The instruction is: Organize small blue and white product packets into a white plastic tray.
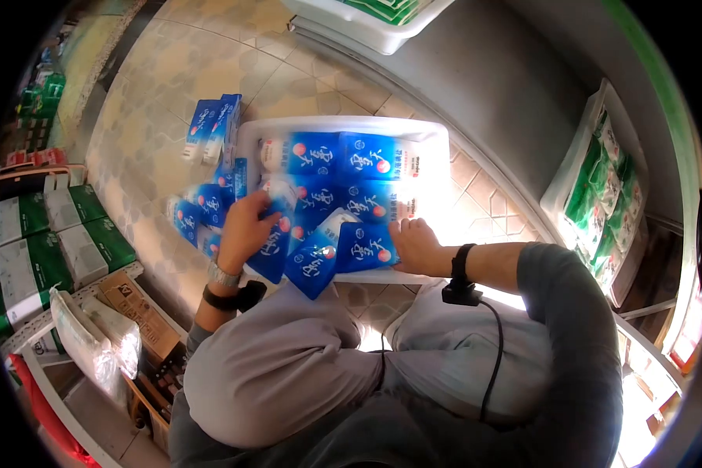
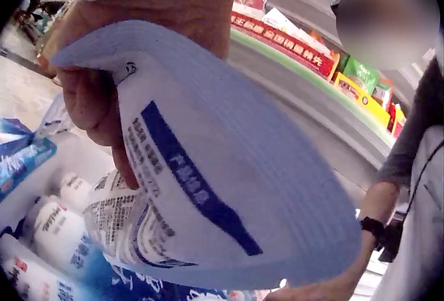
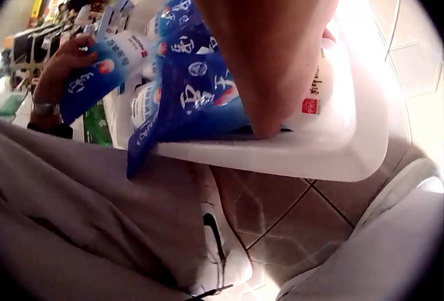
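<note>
A white tub (image 1: pixel 249 132) stands in front of the person's knees, with blue-and-white salt bags (image 1: pixel 316 152) laid in rows inside. My left hand (image 1: pixel 246 230) grips one salt bag (image 2: pixel 201 169) by its end, over the tub's left side; its printed white back faces the left wrist camera. At the tub's near right, my right hand (image 1: pixel 417 246) has its curled fingers at the end of another salt bag (image 1: pixel 364 247). The right wrist view hides most of those fingers behind the forearm. Between the hands a tilted salt bag (image 1: pixel 313 261) overlaps the tub's near rim.
More salt bags (image 1: pixel 203 204) lie on the tiled floor left of the tub, with upright packs (image 1: pixel 213 129) behind them. Green-and-white boxes (image 1: pixel 35 261) and a cardboard box (image 1: pixel 136 312) are at left. A tub of green bags (image 1: pixel 608 195) stands at right, another tub (image 1: pixel 390 35) at the back.
</note>
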Tool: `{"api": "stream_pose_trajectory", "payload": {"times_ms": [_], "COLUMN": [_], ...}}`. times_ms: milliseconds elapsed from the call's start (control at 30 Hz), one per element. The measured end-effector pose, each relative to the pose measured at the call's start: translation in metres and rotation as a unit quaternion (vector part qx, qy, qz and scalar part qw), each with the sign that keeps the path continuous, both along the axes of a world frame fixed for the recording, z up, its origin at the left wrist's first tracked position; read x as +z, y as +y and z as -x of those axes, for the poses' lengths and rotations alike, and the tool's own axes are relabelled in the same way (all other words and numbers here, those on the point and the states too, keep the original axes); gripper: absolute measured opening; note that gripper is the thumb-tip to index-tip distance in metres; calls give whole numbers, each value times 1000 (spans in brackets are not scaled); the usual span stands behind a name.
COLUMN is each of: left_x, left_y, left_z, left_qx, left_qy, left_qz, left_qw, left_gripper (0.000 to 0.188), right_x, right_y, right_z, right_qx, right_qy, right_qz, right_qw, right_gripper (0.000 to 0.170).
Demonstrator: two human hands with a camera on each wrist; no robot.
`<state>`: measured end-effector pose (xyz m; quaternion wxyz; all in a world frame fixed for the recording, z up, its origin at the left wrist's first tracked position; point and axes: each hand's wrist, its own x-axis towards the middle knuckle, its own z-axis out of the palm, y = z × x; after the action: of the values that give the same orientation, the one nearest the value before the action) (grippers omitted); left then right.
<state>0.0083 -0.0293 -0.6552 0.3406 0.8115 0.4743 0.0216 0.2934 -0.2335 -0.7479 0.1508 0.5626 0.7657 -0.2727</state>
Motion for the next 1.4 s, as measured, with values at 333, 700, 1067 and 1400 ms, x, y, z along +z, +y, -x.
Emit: {"api": "stream_pose_trajectory", "payload": {"times_ms": [333, 700, 1067, 1400], "left_x": [-1, -95, -82, -104], "left_y": [16, -5, -17, -28], "left_z": [32, 31, 20, 24], "left_qx": [23, -59, -168, -186], "left_qy": [-65, -74, 88, 42], "left_qz": [102, 354, 187, 26], "left_qw": [992, 930, 964, 981], "left_gripper": [25, 23, 45, 33], "right_x": [6, 2, 4, 15], "right_y": [14, 6, 3, 6], "right_z": [-2, -8, -10, -14], "right_qx": [26, 11, 11, 50], "right_qy": [-77, -20, -7, 22], "right_qz": [1, -28, -41, -30], "right_qw": [997, 999, 999, 998], "right_gripper": [72, 66, 79, 92]}}
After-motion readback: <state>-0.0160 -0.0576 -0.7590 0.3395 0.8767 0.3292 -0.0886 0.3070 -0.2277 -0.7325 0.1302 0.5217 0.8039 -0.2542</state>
